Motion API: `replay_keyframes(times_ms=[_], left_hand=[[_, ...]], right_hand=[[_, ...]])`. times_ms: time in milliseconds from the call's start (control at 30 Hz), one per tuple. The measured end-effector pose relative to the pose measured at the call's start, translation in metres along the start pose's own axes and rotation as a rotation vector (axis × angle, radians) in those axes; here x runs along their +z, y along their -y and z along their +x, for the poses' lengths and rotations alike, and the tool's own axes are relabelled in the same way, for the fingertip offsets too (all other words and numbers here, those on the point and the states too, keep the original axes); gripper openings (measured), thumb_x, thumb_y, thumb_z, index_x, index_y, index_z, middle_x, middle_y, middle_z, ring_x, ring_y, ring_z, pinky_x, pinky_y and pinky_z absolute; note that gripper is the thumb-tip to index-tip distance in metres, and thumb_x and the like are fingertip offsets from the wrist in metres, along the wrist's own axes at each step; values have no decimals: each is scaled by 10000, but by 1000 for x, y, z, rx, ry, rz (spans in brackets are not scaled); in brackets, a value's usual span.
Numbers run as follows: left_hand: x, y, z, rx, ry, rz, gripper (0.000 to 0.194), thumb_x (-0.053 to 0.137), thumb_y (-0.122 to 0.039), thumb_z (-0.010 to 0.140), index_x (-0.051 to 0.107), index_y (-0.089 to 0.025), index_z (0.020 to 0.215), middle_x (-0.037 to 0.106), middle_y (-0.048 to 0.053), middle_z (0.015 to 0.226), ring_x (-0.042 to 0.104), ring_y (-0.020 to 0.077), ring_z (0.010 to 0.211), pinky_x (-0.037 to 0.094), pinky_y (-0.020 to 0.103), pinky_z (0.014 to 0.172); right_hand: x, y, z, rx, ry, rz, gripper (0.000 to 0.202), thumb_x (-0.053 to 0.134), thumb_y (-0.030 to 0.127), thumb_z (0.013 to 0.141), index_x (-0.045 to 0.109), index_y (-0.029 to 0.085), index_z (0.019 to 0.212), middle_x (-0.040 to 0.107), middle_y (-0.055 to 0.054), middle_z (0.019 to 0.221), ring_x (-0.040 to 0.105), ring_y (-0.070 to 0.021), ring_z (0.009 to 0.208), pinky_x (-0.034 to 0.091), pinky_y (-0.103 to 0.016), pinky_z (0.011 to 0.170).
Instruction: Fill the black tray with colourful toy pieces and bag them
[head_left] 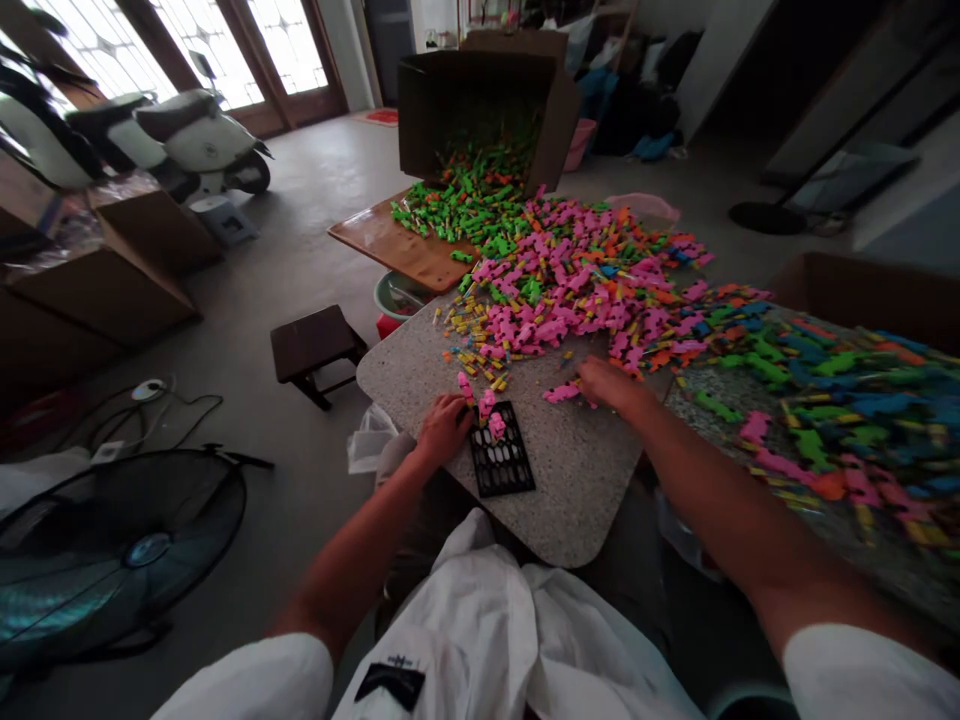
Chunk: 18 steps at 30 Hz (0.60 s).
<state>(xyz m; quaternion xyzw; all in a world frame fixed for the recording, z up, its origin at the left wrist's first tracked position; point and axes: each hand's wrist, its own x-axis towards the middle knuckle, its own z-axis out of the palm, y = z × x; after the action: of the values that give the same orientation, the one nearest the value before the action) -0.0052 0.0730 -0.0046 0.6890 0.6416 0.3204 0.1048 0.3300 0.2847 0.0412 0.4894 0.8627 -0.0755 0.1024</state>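
Note:
A black slotted tray point(502, 458) lies on the speckled stone table point(577, 490), with a few pink pieces point(491, 415) standing at its far edge. My left hand point(445, 428) rests at the tray's upper left corner, fingers bent together beside a pink piece; what it holds, if anything, is hidden. My right hand point(602, 386) is lowered to the table right of the tray, its fingers bent down by a pink piece point(561, 393). Its fingertips are too small and dark to make out. Beyond both hands spreads a large heap of pink pieces point(555, 290) with small yellow parts.
A cardboard box point(480, 110) on its side spills green pieces point(465, 210) onto a brown board point(390, 240). Blue, green and orange pieces point(847, 400) cover the right side. A dark stool point(315, 345) and a fan point(142, 545) stand left; a scooter point(202, 140) is behind.

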Motion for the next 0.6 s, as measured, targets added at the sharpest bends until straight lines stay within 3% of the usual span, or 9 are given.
replay_keyframes(times_ms=[133,300,433,533,600], left_hand=[[0,-1,0,-6,-2,3,182,628,-313,1054,741,-227,1167,747,91,1237,649,254,1226,546,437,1120],[1,-1,0,-8,8,-5,187,618,-327,1062,745,-228,1156,748,90,1224,647,255,1228,551,426,1101],[2,0,0,-16,15,2,210,599,-341,1072,747,-236,1177,741,88,1246,645,248,1235,541,425,1118],[3,0,0,-21,18,7,232,588,-342,1076,742,-228,1206,744,92,1253,638,254,1243,532,435,1138],[3,0,0,-19,15,9,235,588,-337,1075,741,-223,1212,745,95,1265,632,261,1251,528,441,1149]], right_hand=[[-2,-3,-8,-11,11,-61,286,547,114,949,809,121,1064,741,-182,1155,700,-253,1011,482,-296,828],[-14,9,-29,-16,-203,139,158,600,187,932,740,166,1001,752,-141,1070,696,-247,966,503,-309,841],[1,64,-71,34,-325,755,139,655,337,909,670,212,968,745,-66,893,708,-225,802,564,-334,764],[28,122,-110,10,-223,1227,266,696,443,863,665,226,1013,759,-57,899,733,-232,752,624,-367,709],[46,155,-131,26,-181,1378,335,709,439,836,682,228,1094,780,-66,951,749,-236,766,652,-397,745]])
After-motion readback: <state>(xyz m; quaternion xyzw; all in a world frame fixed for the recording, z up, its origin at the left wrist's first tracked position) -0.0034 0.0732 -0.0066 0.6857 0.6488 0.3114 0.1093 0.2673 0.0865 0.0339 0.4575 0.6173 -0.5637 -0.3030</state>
